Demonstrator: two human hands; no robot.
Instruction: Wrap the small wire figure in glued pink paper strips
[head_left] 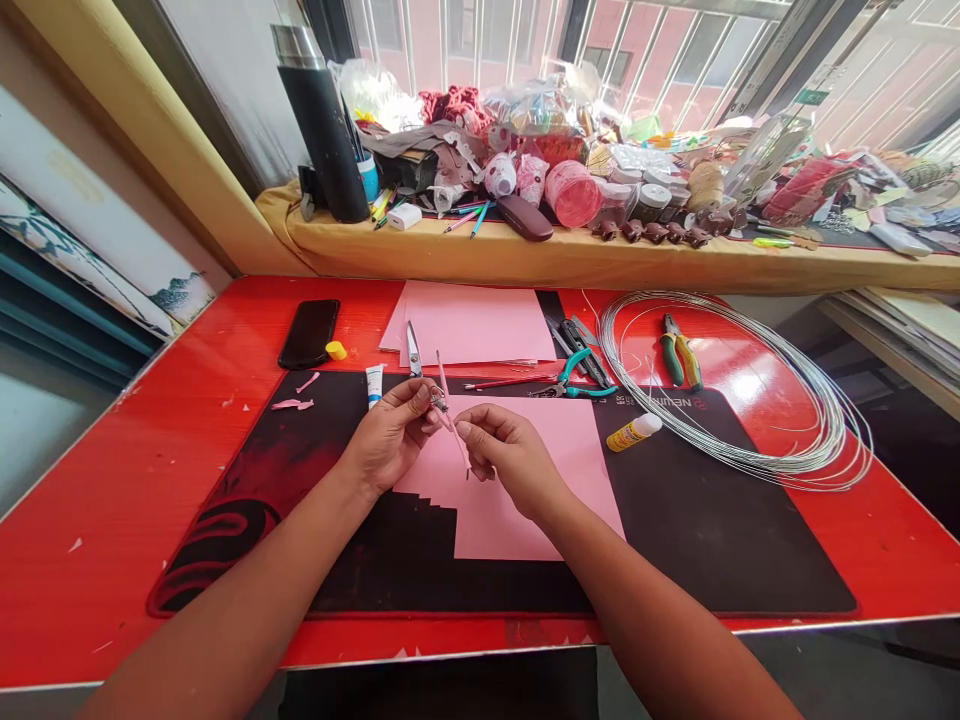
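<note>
My left hand (397,428) is closed in a pinch on a small wire piece wrapped in pink paper (453,428), with bare twisted wire showing near the thumb. My right hand (510,448) is closed too, its thumb and fingertips at the right side of the same piece. The piece has several thin arms; one points up and another slants down to a dark tip. Below the hands lies a pink paper sheet (540,510) with a stepped cut at its left edge. Scissors (412,350) and a white-and-blue tube (374,384) lie just beyond my left hand.
On the black mat (690,530) lie teal-handled pliers (574,378) and a glue bottle (634,432). A large wire coil (817,440), green-and-yellow pliers (680,355), a phone (309,334) and stacked pink paper (480,320) are farther back. A black flask (322,130) stands on the cluttered sill.
</note>
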